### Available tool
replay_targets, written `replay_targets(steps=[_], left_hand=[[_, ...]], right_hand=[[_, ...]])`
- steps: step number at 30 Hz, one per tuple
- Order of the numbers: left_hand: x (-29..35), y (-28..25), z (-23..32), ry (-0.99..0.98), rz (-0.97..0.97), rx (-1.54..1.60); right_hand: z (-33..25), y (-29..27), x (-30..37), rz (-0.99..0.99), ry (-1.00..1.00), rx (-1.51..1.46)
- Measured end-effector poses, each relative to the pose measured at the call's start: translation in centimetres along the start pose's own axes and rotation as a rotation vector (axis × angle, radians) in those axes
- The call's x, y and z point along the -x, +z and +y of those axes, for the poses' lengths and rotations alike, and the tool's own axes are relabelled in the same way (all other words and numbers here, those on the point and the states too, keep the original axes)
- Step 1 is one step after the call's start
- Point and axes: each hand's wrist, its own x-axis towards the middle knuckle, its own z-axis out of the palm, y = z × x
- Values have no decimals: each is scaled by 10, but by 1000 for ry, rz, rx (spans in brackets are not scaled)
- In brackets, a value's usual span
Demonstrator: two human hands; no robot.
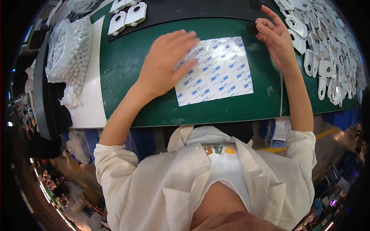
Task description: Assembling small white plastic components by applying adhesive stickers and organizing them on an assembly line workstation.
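Observation:
A white backing sheet with blue print [221,75] lies flat on the green tabletop in front of me. My left hand [166,61] is over its left edge, fingers stretched out and slightly blurred, holding nothing. Beyond the sheet's far right corner is my right hand [278,41], its thumb and fingers closed at a small black round pad [252,28]. Another black round pad [255,4] shows by the tip of its raised index finger, against the dark strip.
Several white plastic parts [127,19] sit on a black strip [173,11] at the far side. A large pile of similar white pieces [327,57] covers the right. At left stands a clear bag of small white balls [71,54] on a white board [90,104].

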Motion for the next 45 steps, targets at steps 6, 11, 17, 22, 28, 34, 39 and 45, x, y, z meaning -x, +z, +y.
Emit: replay_targets(steps=[6,11,17,22,28,34,39,45], left_hand=[[-15,-10,-5,-298,179,181],[-26,3,12,-333,231,253],[-6,21,39,55,226,-4],[4,37,72,186,7,-76],[4,28,71,128,-139,25],[-1,18,65,65,-208,134],[-5,11,63,67,-246,132],[-12,6,47,-201,-226,319]], right_hand=[[13,-16,0,-67,-61,266],[11,-10,1,-56,-32,334],[1,-10,4,-114,-56,428],[-4,-11,9,-235,-61,523],[-9,-8,12,-432,24,554],[-8,-8,12,-408,45,563],[-10,-14,9,-391,5,593],[-16,-16,11,-394,40,621]])
